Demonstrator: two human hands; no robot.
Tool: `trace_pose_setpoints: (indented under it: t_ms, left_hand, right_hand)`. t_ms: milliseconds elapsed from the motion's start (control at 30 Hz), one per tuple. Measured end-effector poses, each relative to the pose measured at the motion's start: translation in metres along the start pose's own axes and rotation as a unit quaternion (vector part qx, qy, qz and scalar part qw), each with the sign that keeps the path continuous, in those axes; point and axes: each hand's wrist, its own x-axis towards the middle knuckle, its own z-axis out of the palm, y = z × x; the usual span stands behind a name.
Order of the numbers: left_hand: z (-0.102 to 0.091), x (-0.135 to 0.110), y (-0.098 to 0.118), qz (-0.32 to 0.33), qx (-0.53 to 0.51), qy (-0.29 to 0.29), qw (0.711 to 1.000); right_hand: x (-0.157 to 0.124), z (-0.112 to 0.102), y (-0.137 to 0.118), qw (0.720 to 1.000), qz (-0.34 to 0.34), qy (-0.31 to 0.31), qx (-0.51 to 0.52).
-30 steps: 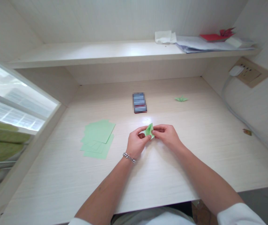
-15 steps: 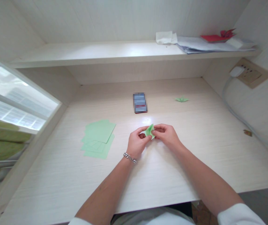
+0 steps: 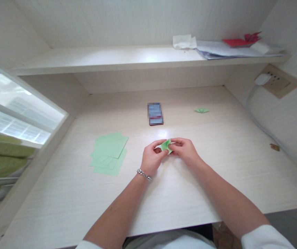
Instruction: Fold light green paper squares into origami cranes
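Since the folded green paper (image 3: 165, 146) looks light and easily creased, its edges suit gentle hold; left hand (image 3: 151, 155) and right hand (image 3: 186, 149) pinch it there.

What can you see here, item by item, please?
Paper: one, green, in both hands
Sheets: several, light green, desk left
Green figure: one, desk back right
Phone: one, dark frame, desk back
Scrap: one, brown, desk right
Desk: one, pale, below hands
Shelf: one, pale, above desk
Tissue-like item: count unclear, white, shelf right
Documents: several, white, shelf right
Card: one, red, on documents
Red figure: one, by card
Block: one, white, shelf right
Socket: one, beige, right wall
Plug: one, white, in socket
Cable: one, pale, from plug
Window: one, pale, left
Cloth: some, green, left
Sleeves: two, white, bottom edge
Bracelet: one, silver, left wrist
Left hand, right hand: one each, holding paper
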Motion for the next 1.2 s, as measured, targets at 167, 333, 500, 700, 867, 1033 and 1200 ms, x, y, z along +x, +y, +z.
trace_pose_setpoints:
  t_ms: [167,333,500,700,867,1033,1200]
  left_hand:
    - [0.001,0.000,0.000,-0.013,-0.002,0.012,1.000]
    - [0.000,0.001,0.005,-0.045,-0.070,0.002,0.996]
    - [-0.005,0.003,0.010,-0.074,-0.159,-0.023,0.984]
    - [-0.012,0.005,0.007,-0.083,-0.145,-0.055,0.984]
    - [-0.019,0.006,0.007,-0.073,-0.086,-0.093,0.989]
    - [-0.027,0.007,0.010,-0.052,-0.022,-0.121,0.991]
    - [-0.028,0.008,0.014,-0.019,0.035,-0.145,0.989]
  right_hand:
    - [0.000,-0.001,0.003,1.000,-0.010,0.009,-0.005]
    - [0.001,-0.005,0.001,1.000,-0.016,0.017,-0.011]
    - [0.002,-0.006,-0.004,0.999,-0.018,0.013,-0.024]
    - [-0.001,-0.006,-0.006,0.997,-0.031,0.000,-0.072]
    - [-0.003,-0.009,-0.008,0.990,-0.052,-0.014,-0.132]
    - [-0.003,-0.012,-0.009,0.978,-0.064,-0.017,-0.197]
    - [-0.006,-0.011,-0.009,0.964,-0.090,-0.030,-0.247]
